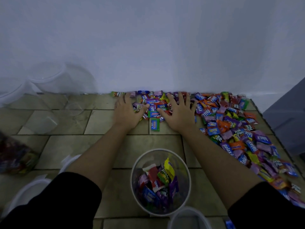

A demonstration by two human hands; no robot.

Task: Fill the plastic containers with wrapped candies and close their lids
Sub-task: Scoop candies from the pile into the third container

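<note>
A big heap of wrapped candies [234, 128] in many colours lies on the tiled floor, from the wall down along the right side. My left hand [127, 113] and my right hand [179, 112] lie flat with spread fingers on the heap's far left end by the wall, a small cluster of candies [155, 108] between them. A clear round plastic container [160, 182], open on top and partly filled with candies, stands on the floor between my forearms, close to me.
Empty clear containers [47, 83] stand by the wall at far left. A filled container [14, 156] lies at the left edge. White lids [24, 192] lie at the near left, another clear container [188, 219] at the bottom edge. A grey panel [287, 116] stands on the right.
</note>
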